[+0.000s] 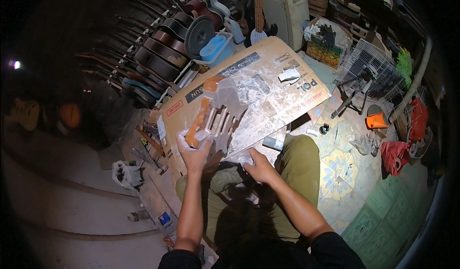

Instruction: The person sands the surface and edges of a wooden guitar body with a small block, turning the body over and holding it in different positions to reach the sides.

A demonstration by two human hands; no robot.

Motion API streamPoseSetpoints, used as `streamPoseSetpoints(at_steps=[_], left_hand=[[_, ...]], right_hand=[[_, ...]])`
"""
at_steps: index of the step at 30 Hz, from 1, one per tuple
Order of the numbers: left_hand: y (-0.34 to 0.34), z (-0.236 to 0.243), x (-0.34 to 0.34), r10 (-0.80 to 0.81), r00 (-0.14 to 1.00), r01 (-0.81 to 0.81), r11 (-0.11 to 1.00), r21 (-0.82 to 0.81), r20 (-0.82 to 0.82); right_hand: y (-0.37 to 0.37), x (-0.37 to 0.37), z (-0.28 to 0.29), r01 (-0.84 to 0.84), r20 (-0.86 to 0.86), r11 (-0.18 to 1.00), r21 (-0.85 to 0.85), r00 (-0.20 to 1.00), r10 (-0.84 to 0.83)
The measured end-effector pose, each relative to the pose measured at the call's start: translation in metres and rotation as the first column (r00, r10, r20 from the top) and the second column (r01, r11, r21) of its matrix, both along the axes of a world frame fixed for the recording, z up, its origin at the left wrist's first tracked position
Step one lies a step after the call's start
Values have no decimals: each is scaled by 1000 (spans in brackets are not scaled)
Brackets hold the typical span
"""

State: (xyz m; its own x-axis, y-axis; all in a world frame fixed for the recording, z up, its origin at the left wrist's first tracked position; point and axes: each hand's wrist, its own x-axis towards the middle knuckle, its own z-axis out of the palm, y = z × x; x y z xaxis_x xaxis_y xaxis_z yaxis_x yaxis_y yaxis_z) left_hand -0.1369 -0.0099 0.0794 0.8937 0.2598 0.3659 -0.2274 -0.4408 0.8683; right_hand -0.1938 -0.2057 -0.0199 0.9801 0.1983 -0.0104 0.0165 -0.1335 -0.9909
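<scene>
A guitar body (227, 96) with a pale grey dusty face, cut-out slots and an orange-brown wooden side is tilted up over a flat cardboard sheet (306, 101). My left hand (195, 153) is closed around its near left edge. Close to the body's near right end, my right hand (261, 167) is curled, thumb bent in; what its fingers hold, if anything, is hidden. White dust coats both hands and much of the cardboard. A grey rectangular block (273, 143) lies near my right hand. Farther off rests a crumpled white piece (289, 75), perhaps paper.
Several guitars (155, 56) stand racked at the far left, beside a blue tub (213, 48). On the right are a wire cage (369, 68), an orange container (377, 120), a red cloth (395, 156) and a small dark bottle (324, 128). A white bag (127, 173) lies left.
</scene>
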Motion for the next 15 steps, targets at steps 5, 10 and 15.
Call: streamPoseSetpoints(at_steps=[5, 10, 15], left_hand=[[-23, 50, -19, -89, 995, 92, 988, 123, -35], [-35, 72, -34, -96, 994, 101, 987, 124, -47], [-39, 68, -36, -61, 989, 80, 986, 144, -133]], right_hand=[[-14, 11, 35, 153, -253, 921, 357, 965, -62], [-23, 25, 111, 116, -155, 885, 450, 987, -51], [-4, 53, 113, 158, 7, 935, 316, 986, -169]])
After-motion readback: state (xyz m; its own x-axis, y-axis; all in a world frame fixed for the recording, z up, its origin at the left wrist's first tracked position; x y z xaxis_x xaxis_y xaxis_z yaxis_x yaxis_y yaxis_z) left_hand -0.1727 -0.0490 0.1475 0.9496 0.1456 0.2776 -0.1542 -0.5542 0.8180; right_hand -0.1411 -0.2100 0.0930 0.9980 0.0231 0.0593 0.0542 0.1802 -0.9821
